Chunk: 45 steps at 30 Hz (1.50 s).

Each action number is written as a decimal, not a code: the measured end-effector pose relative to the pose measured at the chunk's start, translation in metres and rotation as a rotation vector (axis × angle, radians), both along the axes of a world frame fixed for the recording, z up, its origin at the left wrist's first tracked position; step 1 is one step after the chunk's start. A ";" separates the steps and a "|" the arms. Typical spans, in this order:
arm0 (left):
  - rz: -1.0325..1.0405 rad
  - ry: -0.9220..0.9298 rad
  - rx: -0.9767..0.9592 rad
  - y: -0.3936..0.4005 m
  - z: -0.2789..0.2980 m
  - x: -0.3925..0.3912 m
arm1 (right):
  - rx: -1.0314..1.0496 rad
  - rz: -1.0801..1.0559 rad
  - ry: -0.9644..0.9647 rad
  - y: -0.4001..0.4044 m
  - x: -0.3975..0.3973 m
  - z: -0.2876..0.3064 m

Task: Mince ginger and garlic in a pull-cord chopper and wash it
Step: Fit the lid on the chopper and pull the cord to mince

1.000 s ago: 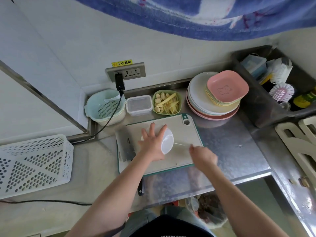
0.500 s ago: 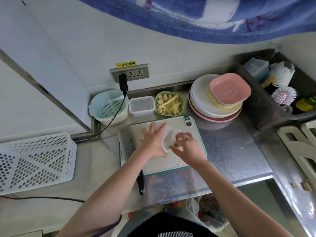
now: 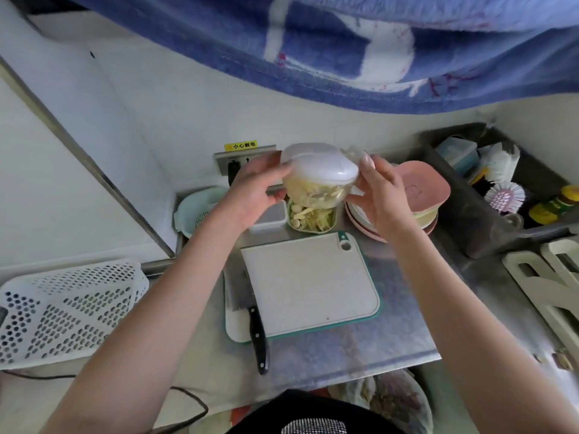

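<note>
Two hands up in the air here, both on the pull-cord chopper (image 3: pixel 316 178). Starting closest to the camera though: a black-handled cleaver (image 3: pixel 250 311) lies along the left edge of the cutting board (image 3: pixel 313 286), handle poking off the near side, on the steel counter (image 3: pixel 391 324). The board itself has nothing on it. Off to the left sits a white perforated basket (image 3: pixel 62 311) tipped on its side.

Above the board, the left hand (image 3: pixel 253 189) has its fingers curled around the left side of the chopper and the right hand (image 3: pixel 382 195) grips the right side, thumb up near the white domed lid. So the chopper is lifted clear of the board, held between the two hands, a bit tilted, and you can see pale yellow bits through the clear bowl.

Right behind and under it is a small green dish (image 3: pixel 311 219) with garlic cloves and ginger strips, next to a lidded clear container (image 3: pixel 272 219) and a mint colander (image 3: pixel 197 211). To the right there's a stack of plates (image 3: pixel 419 195) with a pink one on top, then a dark bin (image 3: pixel 488 214) with scrub brushes (image 3: pixel 504 195). A wall socket (image 3: pixel 233 161) at the back, blue towel (image 3: pixel 344 48) hanging overhead.
</note>
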State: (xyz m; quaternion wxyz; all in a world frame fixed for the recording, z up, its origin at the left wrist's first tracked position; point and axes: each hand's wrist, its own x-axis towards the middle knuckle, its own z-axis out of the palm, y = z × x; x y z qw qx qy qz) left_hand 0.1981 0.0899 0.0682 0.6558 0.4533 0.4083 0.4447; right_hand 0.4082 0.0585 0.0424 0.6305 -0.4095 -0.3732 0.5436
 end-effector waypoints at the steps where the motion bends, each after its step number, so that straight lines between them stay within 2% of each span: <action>1: -0.015 -0.006 0.008 -0.001 0.002 0.002 | 0.019 0.002 0.027 0.001 -0.001 0.006; 4: -0.019 -0.043 -0.012 -0.005 0.010 0.006 | 0.034 -0.006 0.087 0.001 -0.003 0.017; 9: -0.022 -0.226 -0.131 -0.008 0.017 0.011 | -0.040 -0.028 0.170 0.000 -0.004 0.021; 15: -0.047 -0.137 -0.076 -0.013 0.018 0.014 | -0.166 0.036 0.319 0.002 0.000 0.014; 20: -0.135 -0.090 -0.091 -0.019 0.021 0.018 | -0.159 0.086 0.371 0.004 -0.004 0.003; 31: -0.207 -0.262 -0.142 -0.020 0.010 0.017 | -0.097 0.232 0.547 0.001 -0.014 -0.019; 36: -0.251 -0.239 -0.116 -0.024 0.008 0.021 | -0.113 0.240 0.644 -0.002 -0.016 -0.026; 42: -0.306 -0.211 -0.084 -0.026 0.003 0.022 | -0.149 0.249 0.677 -0.005 -0.016 -0.030; 45: -0.300 -0.168 -0.077 -0.024 -0.001 0.020 | -0.156 0.199 0.623 -0.009 -0.015 -0.031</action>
